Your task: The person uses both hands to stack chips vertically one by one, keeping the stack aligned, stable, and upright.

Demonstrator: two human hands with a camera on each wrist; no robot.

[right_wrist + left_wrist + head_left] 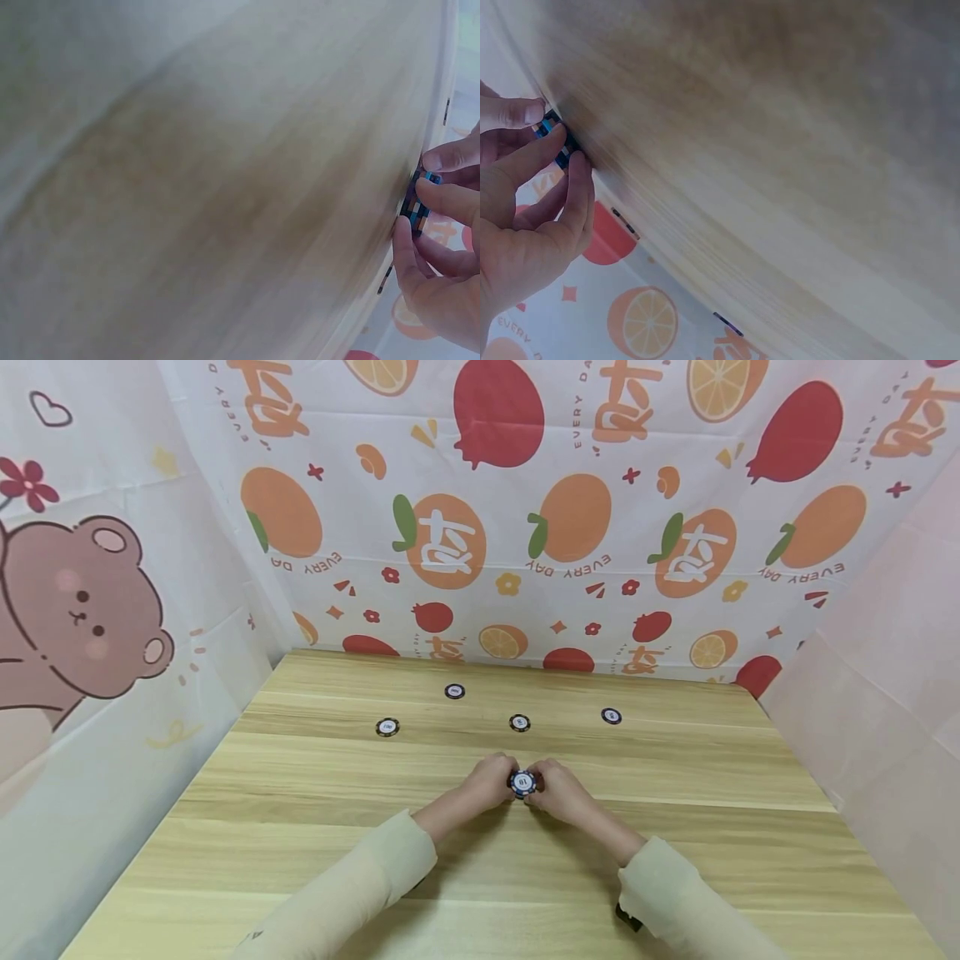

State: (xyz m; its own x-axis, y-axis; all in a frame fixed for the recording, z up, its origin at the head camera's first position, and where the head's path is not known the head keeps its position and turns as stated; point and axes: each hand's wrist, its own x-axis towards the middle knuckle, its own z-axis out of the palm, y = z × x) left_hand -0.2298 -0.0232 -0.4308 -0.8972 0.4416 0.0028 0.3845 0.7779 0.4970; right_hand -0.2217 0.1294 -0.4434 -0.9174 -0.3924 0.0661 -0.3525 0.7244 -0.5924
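Observation:
A short stack of poker chips (523,783), its blue-and-white top chip marked 10, is on the wooden table between both hands. My left hand (491,781) grips the stack's left side, and my right hand (560,790) grips its right side. From the left wrist, the thumb and fingers of the left hand (536,217) pinch the edge of the stack (564,150). The right wrist view has the right hand (442,277) pinching the stack (417,201) from the other side. Fingers hide part of the chips.
Several single chips lie flat beyond the hands: a left one (387,727), a far one (454,692), a middle one (520,723) and a right one (611,716). A fruit-print cloth (510,593) hangs behind the wooden table (262,827).

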